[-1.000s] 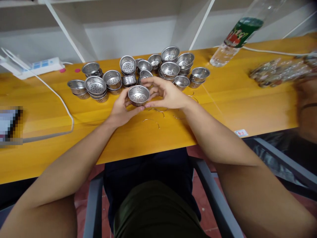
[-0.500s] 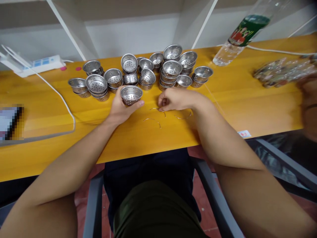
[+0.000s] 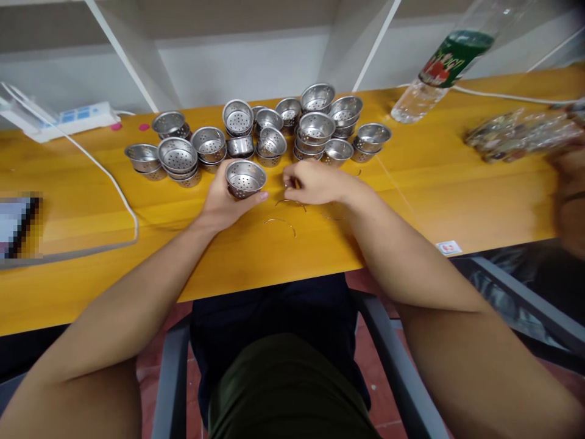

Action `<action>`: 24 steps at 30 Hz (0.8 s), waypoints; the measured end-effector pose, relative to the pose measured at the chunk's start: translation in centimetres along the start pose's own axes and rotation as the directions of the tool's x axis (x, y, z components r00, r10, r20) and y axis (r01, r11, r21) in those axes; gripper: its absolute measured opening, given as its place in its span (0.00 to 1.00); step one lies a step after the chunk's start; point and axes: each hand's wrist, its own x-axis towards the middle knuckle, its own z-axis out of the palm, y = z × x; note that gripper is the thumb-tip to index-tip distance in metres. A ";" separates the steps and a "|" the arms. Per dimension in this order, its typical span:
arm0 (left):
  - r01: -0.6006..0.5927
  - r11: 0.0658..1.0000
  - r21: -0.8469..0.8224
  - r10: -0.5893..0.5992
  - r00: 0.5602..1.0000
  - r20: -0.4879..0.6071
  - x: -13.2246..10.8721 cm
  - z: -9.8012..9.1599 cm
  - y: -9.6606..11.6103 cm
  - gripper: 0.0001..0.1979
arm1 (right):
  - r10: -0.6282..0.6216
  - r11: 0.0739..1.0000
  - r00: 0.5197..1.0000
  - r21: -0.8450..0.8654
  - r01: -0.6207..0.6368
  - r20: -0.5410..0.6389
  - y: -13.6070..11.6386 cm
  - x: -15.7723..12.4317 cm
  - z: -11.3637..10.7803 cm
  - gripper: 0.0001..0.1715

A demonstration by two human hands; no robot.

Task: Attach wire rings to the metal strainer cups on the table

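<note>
My left hand (image 3: 222, 198) is wrapped round a small perforated metal cup (image 3: 245, 178), its open mouth facing up toward me. To the right of that cup, my right hand (image 3: 308, 183) is closed in a pinch just above the table. Whatever its fingertips hold, if anything, is too small to make out. A thin curved wire (image 3: 291, 200) lies right below these fingers, and a second curved wire (image 3: 281, 223) is nearer to me. Part of another wire (image 3: 333, 217) shows beside my right wrist.
Several stacks of perforated metal cups (image 3: 316, 129) stand along the back of the yellow table (image 3: 256, 262). A plastic bottle (image 3: 439, 73) is at the back right, near a clear bag of small items (image 3: 516, 137). A power strip (image 3: 75, 121) and phone (image 3: 18, 224) lie left. Another person's hand (image 3: 569, 164) shows far right.
My right hand has moved slightly left and up, closer to the cup. A wire end now shows behind my right wrist. The cup in my left hand has shifted slightly right.
</note>
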 end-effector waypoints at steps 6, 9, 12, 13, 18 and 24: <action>-0.018 0.999 0.031 0.018 1.000 -0.004 0.2 -0.3 0.3 0.60 | 0.032 0.923 0.978 0.382 0.052 -0.208 3.8 -0.3 -0.3 0.13; -0.044 0.999 0.019 0.044 0.999 0.011 0.1 -0.3 0.1 0.59 | 0.025 0.889 0.954 0.442 0.115 -0.299 4.3 -0.2 0.0 0.22; -0.050 0.998 -0.027 0.050 0.998 0.028 -0.2 -0.2 -0.1 0.55 | 0.045 0.862 0.947 0.491 0.124 -0.318 3.9 -0.1 0.2 0.28; -0.047 0.998 -0.043 0.048 0.998 0.035 -0.2 -0.1 -0.2 0.54 | 0.054 0.861 0.945 0.495 0.120 -0.322 3.6 -0.1 0.2 0.30; -0.010 0.997 -0.071 0.014 0.998 0.058 -0.4 0.2 0.1 0.54 | 0.087 0.897 0.917 0.431 0.098 -0.389 3.2 0.2 0.7 0.37; -0.037 0.999 -0.023 0.038 0.999 0.035 0.0 -0.2 2.0 0.55 | 0.088 0.903 0.905 0.416 0.103 -0.416 4.1 0.6 1.1 0.40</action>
